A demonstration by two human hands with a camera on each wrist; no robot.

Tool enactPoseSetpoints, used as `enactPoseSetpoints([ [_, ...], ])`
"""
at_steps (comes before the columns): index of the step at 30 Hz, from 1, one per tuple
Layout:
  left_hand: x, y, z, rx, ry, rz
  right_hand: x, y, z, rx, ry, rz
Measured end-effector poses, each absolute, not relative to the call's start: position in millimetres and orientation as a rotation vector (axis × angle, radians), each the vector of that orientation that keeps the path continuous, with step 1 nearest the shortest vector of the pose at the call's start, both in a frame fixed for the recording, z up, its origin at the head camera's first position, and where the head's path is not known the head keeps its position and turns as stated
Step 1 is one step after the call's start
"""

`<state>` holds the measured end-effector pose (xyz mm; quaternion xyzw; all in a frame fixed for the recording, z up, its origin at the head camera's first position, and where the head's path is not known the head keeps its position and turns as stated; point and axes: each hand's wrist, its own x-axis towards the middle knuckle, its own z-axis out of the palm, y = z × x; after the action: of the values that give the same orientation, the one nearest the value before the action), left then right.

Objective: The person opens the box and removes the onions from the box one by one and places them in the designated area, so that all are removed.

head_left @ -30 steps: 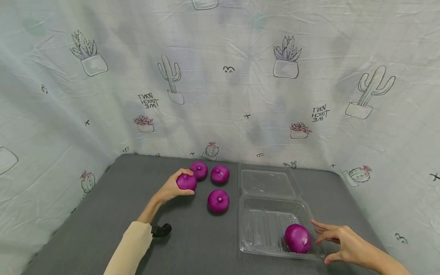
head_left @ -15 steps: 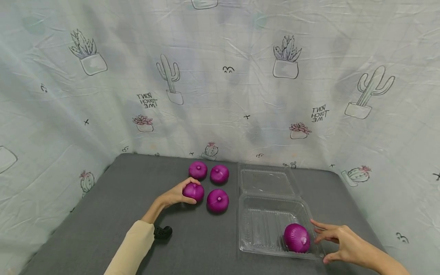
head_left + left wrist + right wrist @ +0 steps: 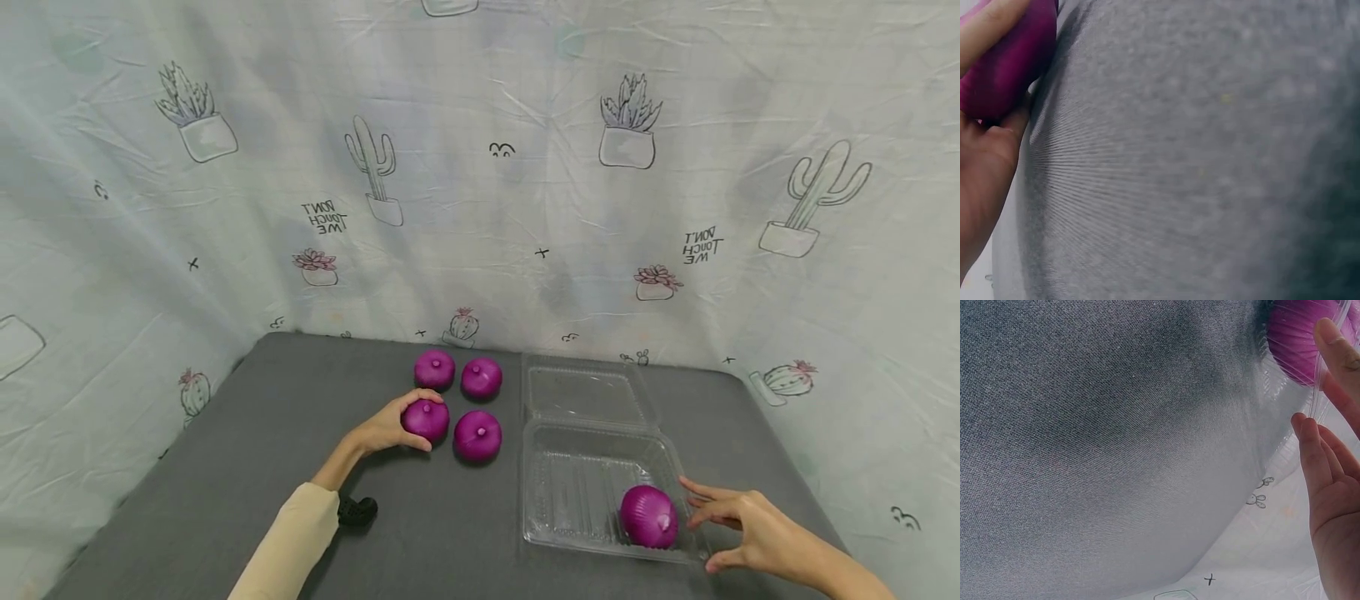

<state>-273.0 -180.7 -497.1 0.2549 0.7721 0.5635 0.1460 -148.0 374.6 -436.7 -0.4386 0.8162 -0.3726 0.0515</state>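
Note:
My left hand (image 3: 390,423) holds a purple onion (image 3: 426,421), thumb on its near side and fingers over its far side. In the left wrist view, the onion (image 3: 1007,69) appears between finger and thumb, low over the grey cloth. Three more onions are close by: one just right (image 3: 477,436) and two behind, left (image 3: 435,369) and right (image 3: 482,378). My right hand (image 3: 750,529), fingers spread, touches the right side of an opened clear plastic box (image 3: 570,492). Inside its near right corner lies another onion (image 3: 649,517). The right wrist view shows fingertips (image 3: 1309,428) at the box's rim.
The box's clear lid (image 3: 585,396) lies flat behind its base. A grey cloth (image 3: 435,533) covers the table. A black object (image 3: 357,511) shows beside my left wrist. Pale cactus-print curtains (image 3: 480,208) hang around the back and sides.
My left hand has brought its onion right and nearer, beside the front onion and in front of the back left one. My right hand and the box have stayed in place.

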Motion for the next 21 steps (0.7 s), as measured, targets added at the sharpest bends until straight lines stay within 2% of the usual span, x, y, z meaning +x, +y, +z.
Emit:
enactPoseSetpoints([
  [21, -271.0, -174.6, -500.7, 0.831, 2.323, 1.589, -147.7, 374.7, -437.1, -1.308, 2.462, -1.136],
])
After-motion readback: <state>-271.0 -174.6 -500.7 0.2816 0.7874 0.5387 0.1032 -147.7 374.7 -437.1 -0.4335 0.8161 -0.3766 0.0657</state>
